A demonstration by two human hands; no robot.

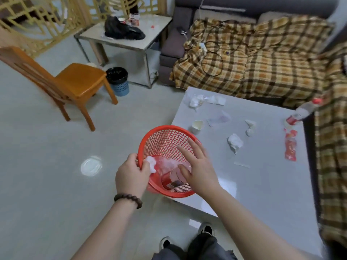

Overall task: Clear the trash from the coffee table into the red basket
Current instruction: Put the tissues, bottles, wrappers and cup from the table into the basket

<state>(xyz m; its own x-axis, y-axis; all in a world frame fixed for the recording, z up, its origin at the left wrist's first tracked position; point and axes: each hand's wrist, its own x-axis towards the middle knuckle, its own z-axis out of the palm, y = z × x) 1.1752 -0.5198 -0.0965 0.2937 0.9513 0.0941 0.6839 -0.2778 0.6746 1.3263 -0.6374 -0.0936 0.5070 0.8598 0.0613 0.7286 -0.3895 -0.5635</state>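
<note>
My left hand grips the near-left rim of the red mesh basket, holding it tilted at the coffee table's left edge. My right hand hovers over the basket's mouth, fingers spread, holding nothing. Inside the basket lie a clear plastic bottle and a white tissue. On the table remain a paper cup, crumpled tissues, a red wrapper, a plastic bottle, a transparent film and a white strip.
A sofa under a plaid blanket borders the table's far and right sides. A wooden chair and a blue bin with a black liner stand on the tiled floor to the left. A side table carries a black bag.
</note>
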